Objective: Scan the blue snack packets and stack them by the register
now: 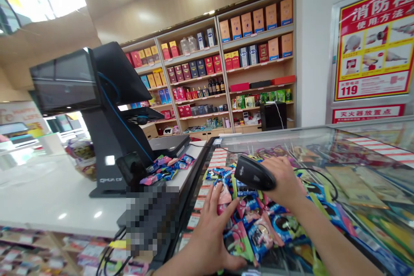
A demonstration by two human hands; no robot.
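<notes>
My right hand (284,181) is closed around a black handheld barcode scanner (254,173), its head tilted over a pile of small snack packets. My left hand (211,226) lies with its fingers spread on the left side of that pile, touching a pink packet (224,195) at the fingertips. The blue, pink and green wrapped packets (260,233) are heaped on the glass-topped counter (268,140). A black cable (318,172) curves over the glass to the right of my right hand.
A black point-of-sale terminal (111,129) stands on the white counter (74,205) to the left. Beside it lies another pile of wrapped packets (168,167). Shelves of boxed goods (194,69) line the back wall, and a red-and-yellow poster (375,47) hangs at the right.
</notes>
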